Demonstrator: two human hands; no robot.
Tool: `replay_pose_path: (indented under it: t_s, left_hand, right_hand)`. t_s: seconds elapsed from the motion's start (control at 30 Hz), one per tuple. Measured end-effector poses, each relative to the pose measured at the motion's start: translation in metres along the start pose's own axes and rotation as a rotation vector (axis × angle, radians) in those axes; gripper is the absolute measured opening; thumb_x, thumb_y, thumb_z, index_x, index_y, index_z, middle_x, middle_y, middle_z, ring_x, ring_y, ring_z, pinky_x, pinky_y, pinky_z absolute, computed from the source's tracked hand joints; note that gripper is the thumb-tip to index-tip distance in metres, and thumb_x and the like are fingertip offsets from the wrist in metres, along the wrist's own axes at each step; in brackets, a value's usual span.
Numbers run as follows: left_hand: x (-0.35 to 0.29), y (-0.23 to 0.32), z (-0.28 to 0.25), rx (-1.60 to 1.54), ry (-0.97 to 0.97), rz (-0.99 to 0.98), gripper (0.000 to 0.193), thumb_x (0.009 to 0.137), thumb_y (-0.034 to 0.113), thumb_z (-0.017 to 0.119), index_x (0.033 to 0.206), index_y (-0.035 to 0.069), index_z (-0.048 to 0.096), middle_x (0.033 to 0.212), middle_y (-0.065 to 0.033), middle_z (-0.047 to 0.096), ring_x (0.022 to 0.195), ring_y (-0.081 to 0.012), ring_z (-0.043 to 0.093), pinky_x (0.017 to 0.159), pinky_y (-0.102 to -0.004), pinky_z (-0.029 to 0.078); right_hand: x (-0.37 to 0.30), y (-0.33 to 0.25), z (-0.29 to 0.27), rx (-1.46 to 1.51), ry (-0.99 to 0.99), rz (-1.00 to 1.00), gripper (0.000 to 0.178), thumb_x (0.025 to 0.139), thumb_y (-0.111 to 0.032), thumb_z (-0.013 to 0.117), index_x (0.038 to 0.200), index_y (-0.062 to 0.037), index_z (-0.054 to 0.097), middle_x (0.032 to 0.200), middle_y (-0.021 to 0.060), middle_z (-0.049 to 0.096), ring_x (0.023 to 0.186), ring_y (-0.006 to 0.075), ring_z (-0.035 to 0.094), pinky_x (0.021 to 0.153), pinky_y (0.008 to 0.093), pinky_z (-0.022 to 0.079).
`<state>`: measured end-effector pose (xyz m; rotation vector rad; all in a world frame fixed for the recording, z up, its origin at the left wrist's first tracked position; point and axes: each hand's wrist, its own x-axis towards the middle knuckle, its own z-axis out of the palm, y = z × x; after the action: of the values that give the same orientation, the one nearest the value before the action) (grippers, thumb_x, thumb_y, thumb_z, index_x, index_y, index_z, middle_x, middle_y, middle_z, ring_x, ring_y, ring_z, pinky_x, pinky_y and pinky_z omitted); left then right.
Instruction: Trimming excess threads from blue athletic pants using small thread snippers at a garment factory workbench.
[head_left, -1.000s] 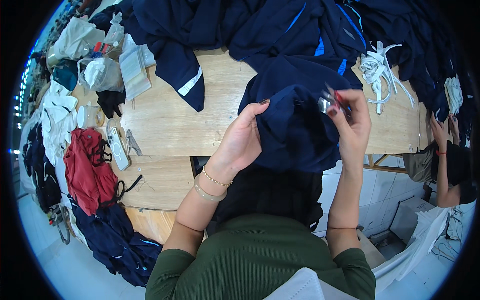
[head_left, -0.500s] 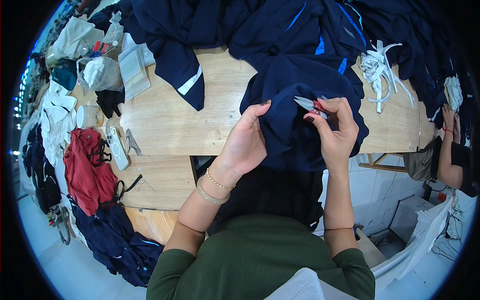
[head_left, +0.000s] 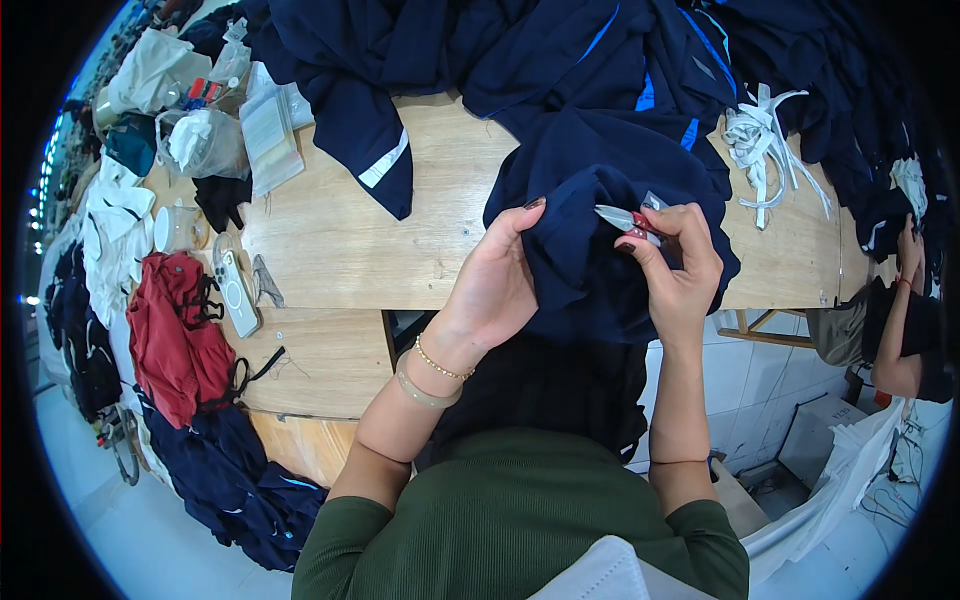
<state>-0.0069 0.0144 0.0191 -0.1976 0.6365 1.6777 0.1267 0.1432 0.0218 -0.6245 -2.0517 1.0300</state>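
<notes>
My left hand [head_left: 500, 270] pinches a fold of a dark navy garment [head_left: 590, 250] between thumb and fingers; the fingers behind the cloth are hidden. In my right hand [head_left: 685, 265] is a pair of thread snips [head_left: 630, 220] with red grips and short silver blades, held between thumb and forefinger. The blades look pressed together and point left, over the raised fold just right of my left thumb. The garment hangs over the table's front edge toward my lap.
Navy garments with blue trim [head_left: 400, 50] cover the table's far side. White strips [head_left: 760, 145] lie bundled at right. On the left are a phone [head_left: 235, 295], red cloth [head_left: 175, 335], plastic bags [head_left: 205, 145] and a jar [head_left: 178, 230]. A co-worker's arm [head_left: 900, 320] reaches in at far right.
The snips' blades have come together, and my right hand has shifted slightly right and down. My left hand keeps its hold on the cloth. The co-worker's arm at right has moved.
</notes>
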Motion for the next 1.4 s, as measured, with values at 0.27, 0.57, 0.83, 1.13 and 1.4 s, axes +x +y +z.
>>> replay_pose_path:
  t_s: [0.27,0.57,0.83,1.13,1.4]
  left_hand:
    - [0.0,-0.001,0.0,0.024,-0.017,-0.006,0.039,0.097,0.03,0.042,0.123,0.005,0.055,0.119,-0.0058,0.062,0.11,-0.017,0.058,0.101,-0.0332,0.041]
    - [0.001,-0.002,0.0,0.044,-0.006,-0.001,0.036,0.096,0.029,0.043,0.12,0.006,0.057,0.117,-0.0049,0.063,0.108,-0.0157,0.058,0.1,-0.0319,0.041]
    - [0.001,-0.003,-0.001,0.04,-0.056,-0.007,0.036,0.097,0.029,0.042,0.119,0.005,0.057,0.117,-0.005,0.063,0.109,-0.0154,0.058,0.099,-0.0315,0.042]
    - [0.001,-0.001,0.002,0.02,-0.028,-0.011,0.037,0.098,0.029,0.039,0.121,0.006,0.056,0.119,-0.0052,0.062,0.111,-0.0158,0.057,0.101,-0.033,0.041]
    - [0.003,-0.011,-0.007,0.254,0.084,0.099,0.033,0.096,0.032,0.046,0.115,0.008,0.058,0.115,-0.0046,0.062,0.111,-0.0141,0.056,0.1,-0.0322,0.039]
  right_hand:
    - [0.002,-0.004,0.005,-0.023,-0.007,-0.103,0.027,0.067,-0.01,0.08,0.085,0.0026,0.064,0.077,0.0076,0.062,0.07,0.0178,0.051,0.057,0.0256,0.043]
    - [0.006,-0.007,0.002,-0.114,-0.027,-0.166,0.027,0.067,-0.013,0.079,0.084,0.0021,0.064,0.076,0.008,0.063,0.068,0.0213,0.051,0.06,0.0294,0.04]
    - [0.009,-0.012,0.005,-0.12,-0.042,-0.202,0.027,0.067,-0.013,0.079,0.082,0.0023,0.063,0.073,0.0084,0.062,0.067,0.0225,0.051,0.059,0.0301,0.04]
    - [0.002,-0.011,0.004,0.38,-0.019,0.218,0.036,0.073,-0.007,0.078,0.102,0.0003,0.059,0.094,0.0042,0.06,0.08,0.0107,0.055,0.073,0.0212,0.045]
    - [0.02,-0.021,0.029,-0.037,-0.212,-0.207,0.03,0.067,0.006,0.072,0.096,-0.0019,0.067,0.081,0.0077,0.064,0.069,0.0153,0.059,0.063,0.0222,0.047]
